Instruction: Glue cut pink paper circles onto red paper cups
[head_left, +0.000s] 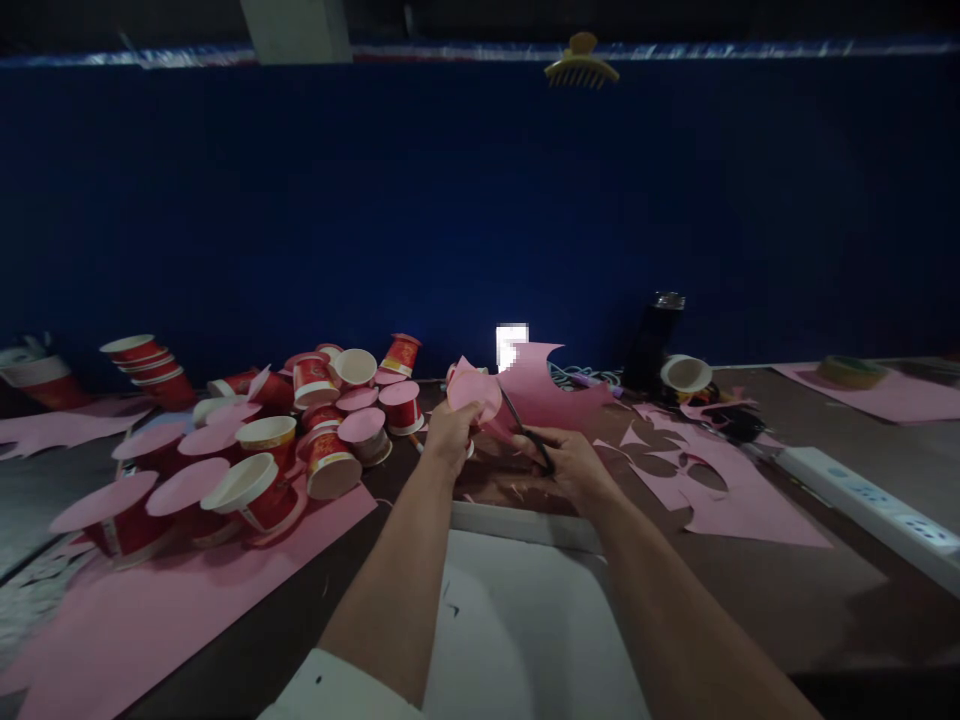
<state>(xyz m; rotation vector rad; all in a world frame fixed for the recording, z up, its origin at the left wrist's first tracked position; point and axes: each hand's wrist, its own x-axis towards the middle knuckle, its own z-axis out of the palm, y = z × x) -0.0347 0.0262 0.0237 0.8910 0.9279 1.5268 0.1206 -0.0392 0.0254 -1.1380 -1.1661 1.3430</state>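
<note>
My left hand (451,437) pinches a round piece of pink paper (474,392) near the middle of the view. Dark-handled scissors (541,452) are in my right hand (568,462), their blades pointing up and left beside the round piece. A larger pink sheet (536,385) with curved cut edges rises just behind the scissors. Left of my hands stand and lie many red paper cups (334,465), several with pink paper discs (187,486) on their ends.
Pink paper (202,610) lies under the cups. At the right are a cut-out pink sheet (742,500), a white power strip (870,500), a tape roll (851,372), a tipped cup (686,373) and a black bottle (654,340). A white box (525,620) sits between my forearms.
</note>
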